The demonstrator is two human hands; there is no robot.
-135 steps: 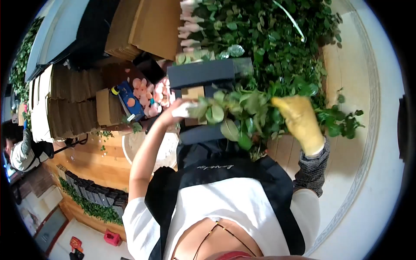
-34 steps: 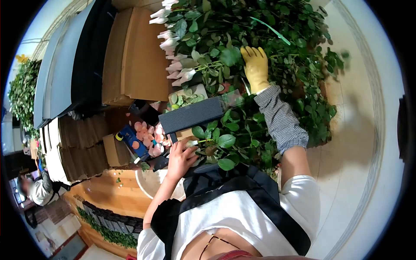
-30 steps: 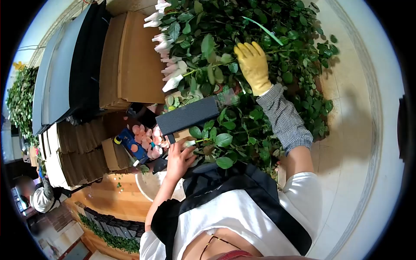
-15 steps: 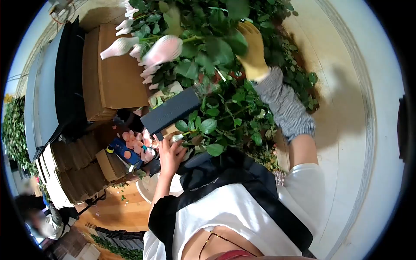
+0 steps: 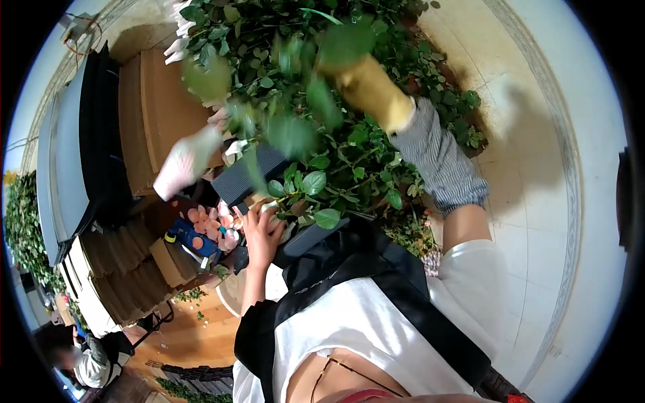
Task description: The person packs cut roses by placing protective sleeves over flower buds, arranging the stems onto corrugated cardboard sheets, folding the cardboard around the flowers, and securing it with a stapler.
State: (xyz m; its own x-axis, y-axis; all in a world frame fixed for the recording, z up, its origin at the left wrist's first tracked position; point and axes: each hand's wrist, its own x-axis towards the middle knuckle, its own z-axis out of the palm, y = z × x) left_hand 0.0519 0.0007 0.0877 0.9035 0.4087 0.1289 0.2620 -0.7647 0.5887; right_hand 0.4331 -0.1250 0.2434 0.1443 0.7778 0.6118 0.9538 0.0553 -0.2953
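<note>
My right hand (image 5: 366, 87), in a yellow glove with a grey knitted cuff, is closed round a rose stem in the upper middle. That rose's pale pink bud (image 5: 188, 161), wrapped in white netting, points down to the left; its leaves blur in front of the pile. My bare left hand (image 5: 261, 235) is low at the centre left, its fingers bent around a whitish rose bud (image 5: 267, 205) that they partly hide. Leaves (image 5: 314, 183) stand out to the right of this bud. Just above the left hand lies a dark ridged block (image 5: 248, 176).
A large heap of leafy rose stems (image 5: 269, 60) fills the top middle. Cardboard boxes (image 5: 171, 114) stand at the left, above stacked cardboard (image 5: 127, 269). Loose pink petals (image 5: 218, 221) lie beside a blue box (image 5: 195, 235). Another person (image 5: 94, 363) is at the lower left.
My right hand has moved left and a little down, swinging its rose so the bud hangs lower left. My left hand stays at the whitish bud. The view has shifted slightly.
</note>
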